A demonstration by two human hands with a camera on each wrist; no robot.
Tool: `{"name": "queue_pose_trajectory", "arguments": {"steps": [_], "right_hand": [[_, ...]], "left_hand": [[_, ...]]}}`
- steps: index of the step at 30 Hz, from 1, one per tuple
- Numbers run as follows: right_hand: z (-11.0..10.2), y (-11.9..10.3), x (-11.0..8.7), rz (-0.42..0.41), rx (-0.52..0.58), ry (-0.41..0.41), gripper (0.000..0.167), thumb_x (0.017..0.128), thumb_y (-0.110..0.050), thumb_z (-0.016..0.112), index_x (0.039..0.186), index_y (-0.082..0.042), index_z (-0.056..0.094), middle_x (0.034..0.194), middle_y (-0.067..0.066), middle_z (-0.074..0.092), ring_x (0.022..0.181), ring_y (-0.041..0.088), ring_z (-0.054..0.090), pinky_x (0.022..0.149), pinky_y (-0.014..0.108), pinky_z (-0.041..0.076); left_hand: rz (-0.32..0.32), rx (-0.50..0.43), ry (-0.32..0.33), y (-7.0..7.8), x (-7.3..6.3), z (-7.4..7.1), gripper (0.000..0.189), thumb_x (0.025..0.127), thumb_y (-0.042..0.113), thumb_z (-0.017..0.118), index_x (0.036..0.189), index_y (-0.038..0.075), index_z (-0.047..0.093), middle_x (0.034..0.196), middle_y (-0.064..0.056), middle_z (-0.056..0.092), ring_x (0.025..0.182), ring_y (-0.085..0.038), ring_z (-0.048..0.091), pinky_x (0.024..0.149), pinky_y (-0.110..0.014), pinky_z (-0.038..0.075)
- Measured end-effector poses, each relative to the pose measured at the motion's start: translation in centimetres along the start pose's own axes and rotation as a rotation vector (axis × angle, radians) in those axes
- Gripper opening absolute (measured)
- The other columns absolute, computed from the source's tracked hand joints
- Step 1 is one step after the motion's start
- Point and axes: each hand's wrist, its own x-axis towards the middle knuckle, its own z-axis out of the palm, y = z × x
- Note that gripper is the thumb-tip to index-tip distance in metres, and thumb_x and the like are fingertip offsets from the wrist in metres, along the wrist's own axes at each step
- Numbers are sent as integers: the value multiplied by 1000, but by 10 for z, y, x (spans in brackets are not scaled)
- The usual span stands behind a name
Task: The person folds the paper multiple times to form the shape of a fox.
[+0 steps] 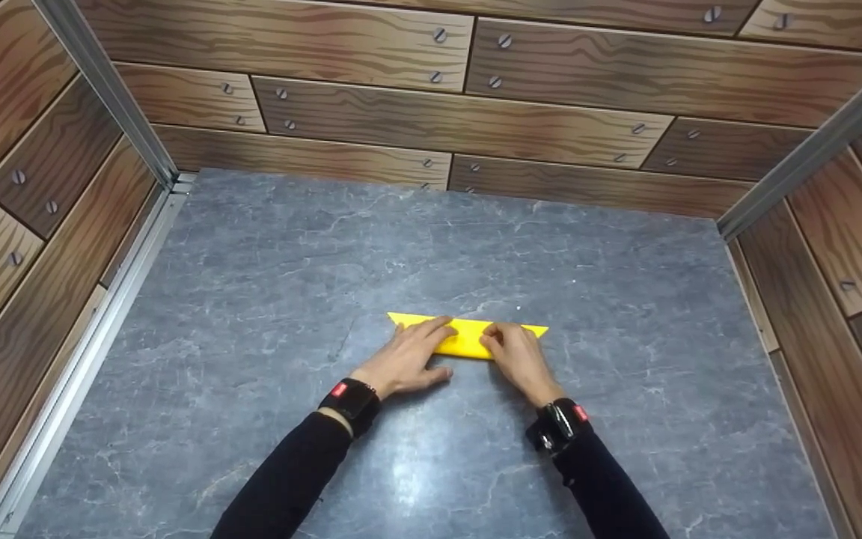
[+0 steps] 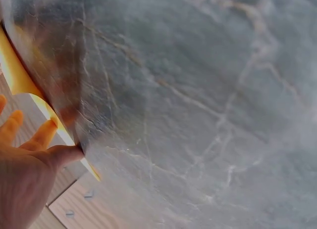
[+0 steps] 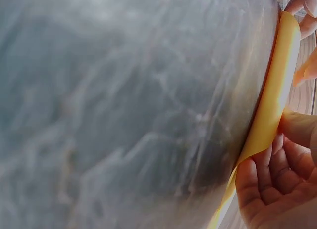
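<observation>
A strip of folded yellow paper (image 1: 468, 341) with pointed ends lies crosswise on the grey marbled surface. My left hand (image 1: 405, 359) rests on its left part, fingers outstretched and thumb apart below the near edge. On the right part, my right hand (image 1: 522, 361) has its fingers curled, with thumb and forefinger pinching at the paper. The right wrist view shows the paper's rounded fold (image 3: 271, 100), with the right thumb (image 3: 299, 127) against it and the other fingers bent below. In the left wrist view, the left fingers (image 2: 42, 135) are seen beside the paper's lower edge.
Wood-patterned panels (image 1: 371, 105) stand at the back and on both sides. Metal rails (image 1: 94, 329) run along the left edge and up the corners. Tiny white specks (image 1: 518, 308) lie beyond the paper. Both wrists wear black bands (image 1: 356, 406).
</observation>
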Motion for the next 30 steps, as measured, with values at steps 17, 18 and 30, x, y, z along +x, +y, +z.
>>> {"name": "queue_pose_trajectory", "arguments": {"steps": [17,18,30], "right_hand": [[3,-1,6,32,-10,39,8,89,-10,76,93,-4,76,86,9,74,80,24,68,74,41,56],[3,-1,6,31,-14,42,7,89,-10,76,93,-4,76,85,8,74,79,24,67,74,41,56],[4,-1,7,32,-31,55,5,88,-11,76,90,-6,75,82,5,72,78,23,65,73,41,53]], "left_hand": [[26,91,-81,3,-1,-2,62,100,48,61,155,23,49,165,2,38,152,-41,28,116,-73,18],[25,95,-81,3,-1,-1,62,100,48,61,155,23,49,164,2,39,152,-41,28,116,-73,18],[9,116,-77,4,0,2,64,99,50,61,156,23,47,164,1,38,154,-40,25,118,-72,16]]}}
